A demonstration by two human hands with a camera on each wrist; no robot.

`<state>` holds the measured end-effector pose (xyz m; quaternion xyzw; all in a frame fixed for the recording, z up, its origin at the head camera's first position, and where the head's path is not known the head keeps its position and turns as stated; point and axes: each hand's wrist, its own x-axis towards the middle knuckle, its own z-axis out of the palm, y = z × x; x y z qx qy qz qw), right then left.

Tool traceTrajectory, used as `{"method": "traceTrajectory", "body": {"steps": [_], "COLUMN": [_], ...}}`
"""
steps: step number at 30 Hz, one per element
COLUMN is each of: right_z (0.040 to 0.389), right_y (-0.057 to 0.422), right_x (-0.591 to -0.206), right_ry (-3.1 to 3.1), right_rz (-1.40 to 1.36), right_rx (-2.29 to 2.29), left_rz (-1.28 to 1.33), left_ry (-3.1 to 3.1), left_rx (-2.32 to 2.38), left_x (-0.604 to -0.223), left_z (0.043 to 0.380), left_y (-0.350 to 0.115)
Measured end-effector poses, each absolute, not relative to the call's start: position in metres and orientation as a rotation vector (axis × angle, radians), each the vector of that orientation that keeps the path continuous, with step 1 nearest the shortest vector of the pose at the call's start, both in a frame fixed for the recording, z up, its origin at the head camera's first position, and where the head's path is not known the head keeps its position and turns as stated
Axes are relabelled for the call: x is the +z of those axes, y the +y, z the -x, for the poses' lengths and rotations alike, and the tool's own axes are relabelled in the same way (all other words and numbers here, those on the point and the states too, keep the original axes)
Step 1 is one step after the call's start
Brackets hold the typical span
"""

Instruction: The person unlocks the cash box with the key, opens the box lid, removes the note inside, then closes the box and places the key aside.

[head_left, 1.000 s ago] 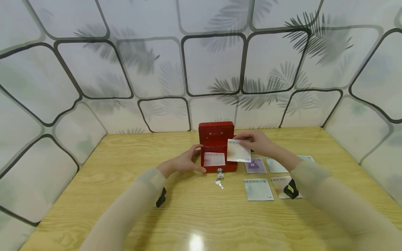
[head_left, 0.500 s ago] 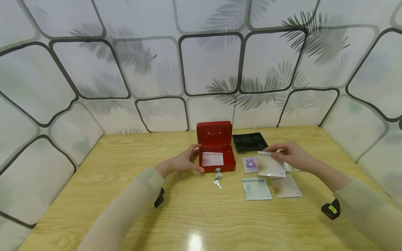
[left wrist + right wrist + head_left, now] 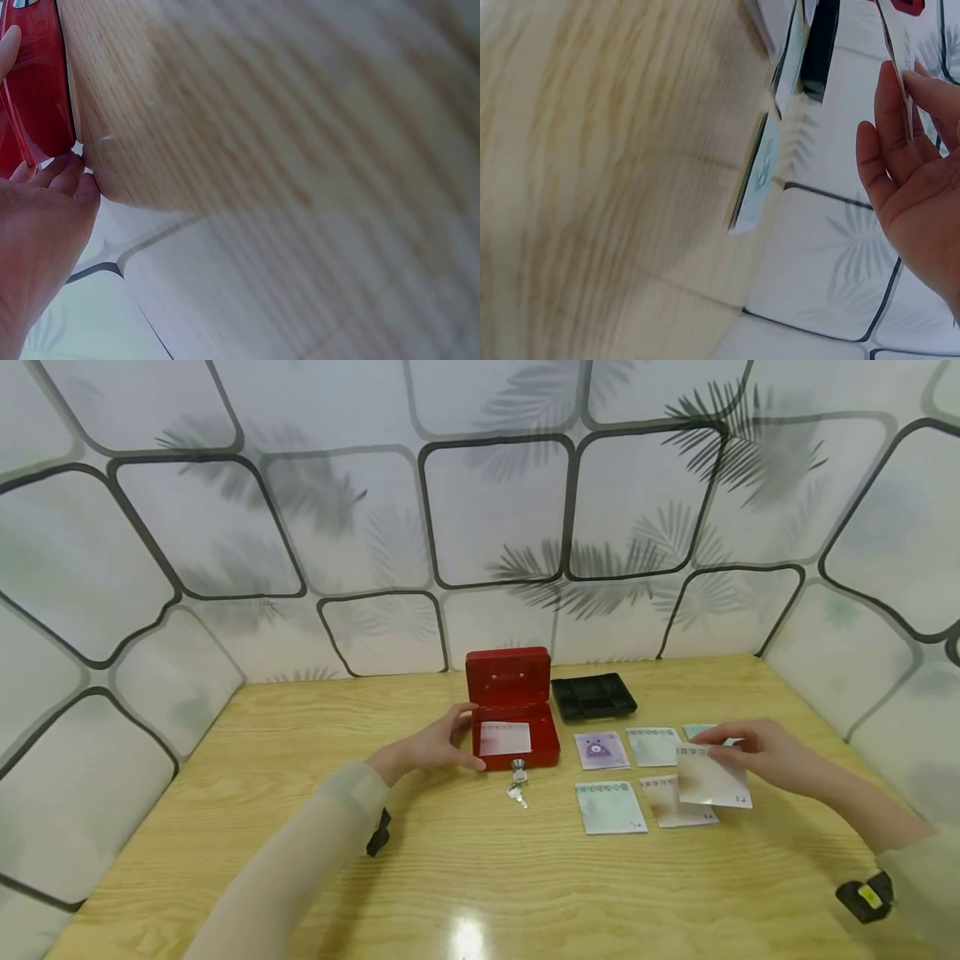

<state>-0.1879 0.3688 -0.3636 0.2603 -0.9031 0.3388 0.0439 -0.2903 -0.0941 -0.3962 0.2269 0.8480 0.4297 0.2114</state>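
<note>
The open red cash box (image 3: 515,760) stands at mid-table with its lid up and a pinkish printed note (image 3: 505,738) lying inside. My left hand (image 3: 438,745) holds the box's left side, thumb at the front corner and fingers behind; the left wrist view shows fingertips against the red wall. A silver key ring with keys (image 3: 517,792) hangs from the lock at the front. To the right, my right hand (image 3: 768,756) pinches a thin pale brownish printed note (image 3: 712,781) above the table; the right wrist view shows it between thumb and fingers.
Printed stacks lie in two rows right of the box: a purple one (image 3: 602,750), two pale blue ones (image 3: 654,747) partly near my hand, a greenish one (image 3: 611,807) and a brownish one (image 3: 667,802). A black compartment tray (image 3: 592,697) sits behind them.
My right hand has carried the brownish note from beside the cash box rightward, past the purple and pale blue stacks. The black tray has come into full view. My left hand stays at the box.
</note>
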Motion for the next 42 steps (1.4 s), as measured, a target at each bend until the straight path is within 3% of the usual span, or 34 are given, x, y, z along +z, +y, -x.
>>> {"method": "traceTrajectory", "body": {"steps": [11,20,42], "right_z": [0.186,0.188,0.187], "right_y": [0.403,0.427,0.414], "right_x": [-0.38,-0.389,-0.398], "right_ry": [-2.768,-2.88,-3.067], "right_rz": [-0.888,-0.787,-0.465], "right_rx": [1.18,1.033,0.656], "left_rz": [-0.648,-0.624,-0.626], "left_ry": [2.338,2.334,2.343], "left_rx": [1.222,1.213,1.194], "left_x": [-0.398,-0.396,-0.396], "left_z": [0.29,0.29,0.291], "left_y": [-0.095,-0.095,-0.095]}}
